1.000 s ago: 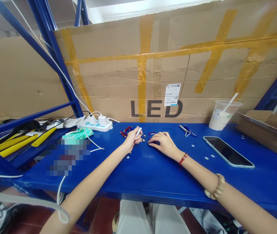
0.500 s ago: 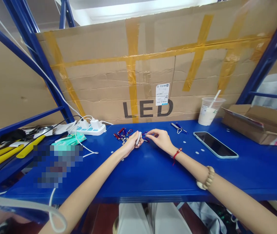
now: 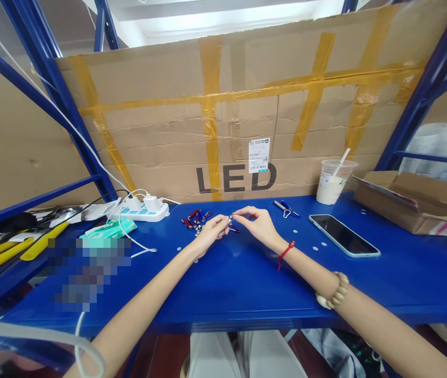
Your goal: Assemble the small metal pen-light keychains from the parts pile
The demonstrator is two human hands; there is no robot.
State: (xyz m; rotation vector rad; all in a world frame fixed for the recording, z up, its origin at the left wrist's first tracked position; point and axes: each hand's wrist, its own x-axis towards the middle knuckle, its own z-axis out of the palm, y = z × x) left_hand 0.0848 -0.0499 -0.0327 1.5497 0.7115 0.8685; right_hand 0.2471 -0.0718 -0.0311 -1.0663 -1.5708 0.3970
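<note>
My left hand (image 3: 210, 232) is closed around a small silver metal tube (image 3: 230, 221), mostly hidden by the fingers. The thumb and forefinger of my right hand (image 3: 261, 224) pinch together at the tube's upper end; any small part between them is too small to make out. Just behind the hands, a red and blue clip (image 3: 235, 229) lies on the table. Left of it is a loose group of small red and blue metal tubes (image 3: 194, 216) with clips. Farther right, a silver tube with a carabiner clip (image 3: 281, 208) lies beside a dark blue one (image 3: 291, 210).
On the blue table (image 3: 247, 283) stand a white power strip (image 3: 150, 212) with cables, a green packet (image 3: 108, 231), a phone (image 3: 343, 235), a drink cup with straw (image 3: 331, 184) and an open cardboard box (image 3: 412, 210). A large cardboard sheet (image 3: 160, 147) forms the back.
The silver tube has turned in my left hand and is now more covered by the fingers. My right fingertips have moved left and up to its end. The view has shifted slightly.
</note>
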